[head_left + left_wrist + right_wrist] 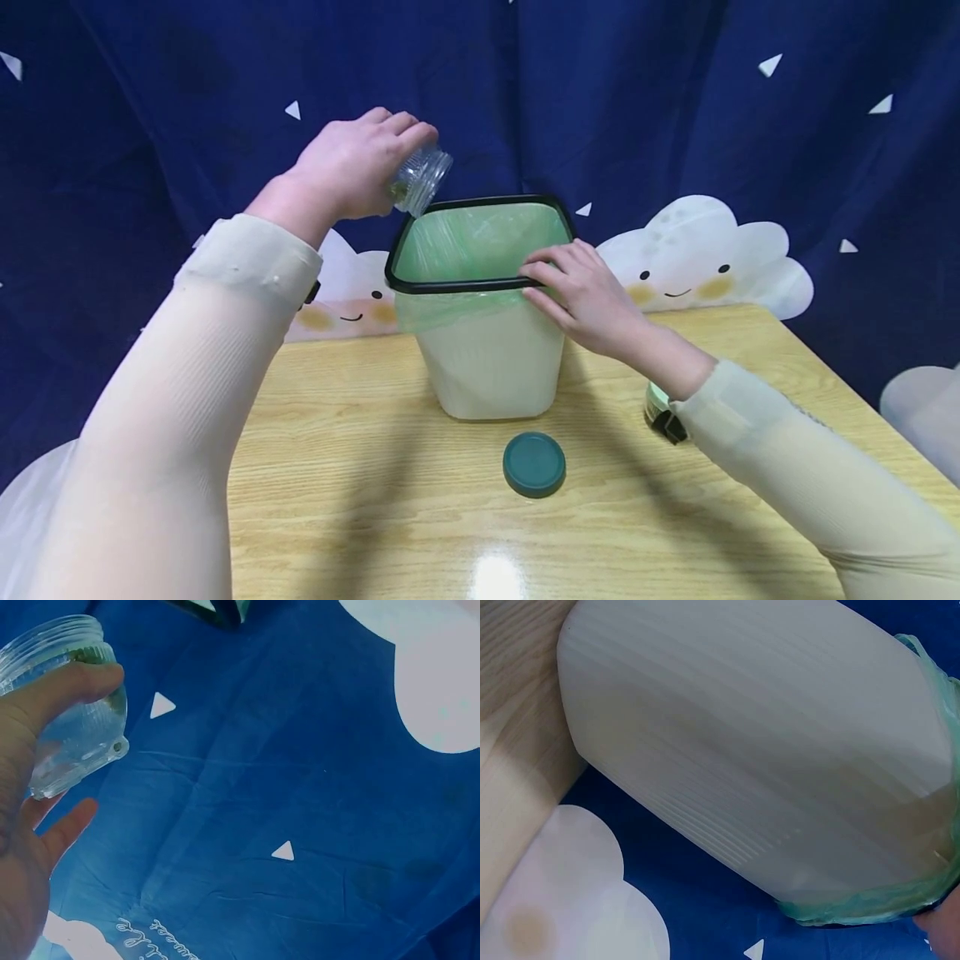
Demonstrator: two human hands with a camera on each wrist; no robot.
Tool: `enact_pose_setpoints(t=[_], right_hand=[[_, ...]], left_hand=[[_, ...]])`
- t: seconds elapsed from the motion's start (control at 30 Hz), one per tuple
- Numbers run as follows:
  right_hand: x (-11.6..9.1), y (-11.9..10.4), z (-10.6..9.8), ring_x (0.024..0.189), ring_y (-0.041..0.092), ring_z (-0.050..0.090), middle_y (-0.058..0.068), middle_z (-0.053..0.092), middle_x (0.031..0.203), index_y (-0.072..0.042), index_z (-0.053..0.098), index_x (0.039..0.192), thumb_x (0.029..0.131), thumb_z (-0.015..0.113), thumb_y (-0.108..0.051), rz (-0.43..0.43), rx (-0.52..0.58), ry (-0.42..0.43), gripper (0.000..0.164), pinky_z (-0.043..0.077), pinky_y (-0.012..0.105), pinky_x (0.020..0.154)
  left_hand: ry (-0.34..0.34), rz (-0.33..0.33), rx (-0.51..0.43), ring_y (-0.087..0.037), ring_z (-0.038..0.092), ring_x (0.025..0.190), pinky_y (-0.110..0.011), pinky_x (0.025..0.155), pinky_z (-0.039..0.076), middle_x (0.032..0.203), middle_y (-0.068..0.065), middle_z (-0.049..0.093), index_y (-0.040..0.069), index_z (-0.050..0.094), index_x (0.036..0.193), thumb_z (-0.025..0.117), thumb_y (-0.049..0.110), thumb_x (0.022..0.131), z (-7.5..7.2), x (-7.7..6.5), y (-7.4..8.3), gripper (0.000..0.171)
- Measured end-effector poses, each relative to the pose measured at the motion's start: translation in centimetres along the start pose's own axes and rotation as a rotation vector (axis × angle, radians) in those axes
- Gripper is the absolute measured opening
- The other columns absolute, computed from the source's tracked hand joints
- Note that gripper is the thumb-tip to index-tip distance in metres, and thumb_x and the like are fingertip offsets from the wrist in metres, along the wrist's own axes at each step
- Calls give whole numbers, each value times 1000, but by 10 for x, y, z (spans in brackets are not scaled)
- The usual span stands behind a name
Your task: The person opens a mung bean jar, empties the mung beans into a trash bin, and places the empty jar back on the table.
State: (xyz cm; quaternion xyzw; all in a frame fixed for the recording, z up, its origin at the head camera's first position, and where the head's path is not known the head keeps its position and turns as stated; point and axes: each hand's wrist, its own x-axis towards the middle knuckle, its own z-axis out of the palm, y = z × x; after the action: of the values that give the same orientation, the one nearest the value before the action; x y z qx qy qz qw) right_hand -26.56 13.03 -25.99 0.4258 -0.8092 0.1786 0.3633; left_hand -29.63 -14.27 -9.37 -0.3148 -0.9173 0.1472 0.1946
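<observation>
Left hand (356, 162) wrapped around a clear ribbed glass jar (423, 177), thumb along its side in the left wrist view. Right hand (585, 296) pinches the bin's black rim (465, 287) at the front right, fingers over the edge, thumb outside on the liner; right wrist view catches only a bit of this hand.

Jar tilted well off upright, open mouth aimed right and down, long axis slanting from the left palm toward the bin opening. Olive-green bits (94, 656) sit inside near the mouth. Jar is in the left hand, up and left of the right hand, well apart from it, by the bin's back left corner; can't tell if it touches the rim.

White bin (491, 367) upright on the wood-grain bench (322, 467), green liner (487, 242) folded over its rim. Teal round lid (534, 463) flat on the bench in front. Small container (657, 404) near the right sleeve (817, 475), partly hidden. Blue curtain (600, 83) behind, with white triangles and smiling clouds (697, 250).
</observation>
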Motion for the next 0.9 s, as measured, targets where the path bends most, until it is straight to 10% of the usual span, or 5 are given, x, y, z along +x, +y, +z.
enact_pose_setpoints(t=[0.17,0.9], right_hand=[[-1,-1,-1,103,32,54,12,61,111,-4,67,106,93,64,-17,-1,-1,3,19,32,51,100],[-1,-2,-2,103,33,54,13,61,110,-4,67,106,92,64,-16,-4,1,8,18,32,53,101]], left_hand=[[84,17,13,-38,38,130,-57,97,42,144,-19,41,9,37,144,76,-1,75,1,0,0,80],[84,105,147,-40,39,127,-56,96,43,141,-20,42,8,37,143,72,-7,77,1,2,6,76]])
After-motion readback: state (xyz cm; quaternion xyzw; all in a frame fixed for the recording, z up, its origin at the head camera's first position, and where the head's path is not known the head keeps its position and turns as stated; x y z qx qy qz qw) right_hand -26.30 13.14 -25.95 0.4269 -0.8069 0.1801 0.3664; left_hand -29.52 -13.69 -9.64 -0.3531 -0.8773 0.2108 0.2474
